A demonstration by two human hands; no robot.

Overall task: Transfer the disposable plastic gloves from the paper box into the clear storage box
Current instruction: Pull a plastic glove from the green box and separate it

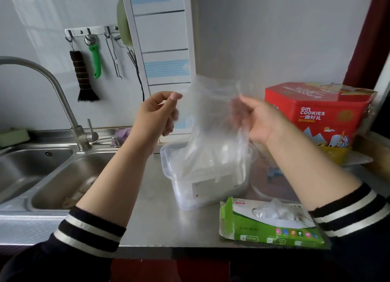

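A clear plastic glove (pixel 211 113) hangs stretched between both my hands, above the clear storage box (pixel 179 189) on the steel counter. My left hand (pixel 156 115) pinches the glove's left edge between thumb and fingers. My right hand (pixel 253 121) grips its right edge, the fingers showing blurred through the film. The glove's lower end dips into the open box, where more clear plastic lies. The green and white paper box (pixel 270 224) lies flat at the front right, with crumpled gloves showing in its opening.
A double steel sink (pixel 42 176) with a tall tap (pixel 63 104) fills the left. A red cookie tin (pixel 320 115) stands at the back right. A clear lid (pixel 272 184) lies to the right of the storage box. Utensils hang on wall hooks (pixel 92 56).
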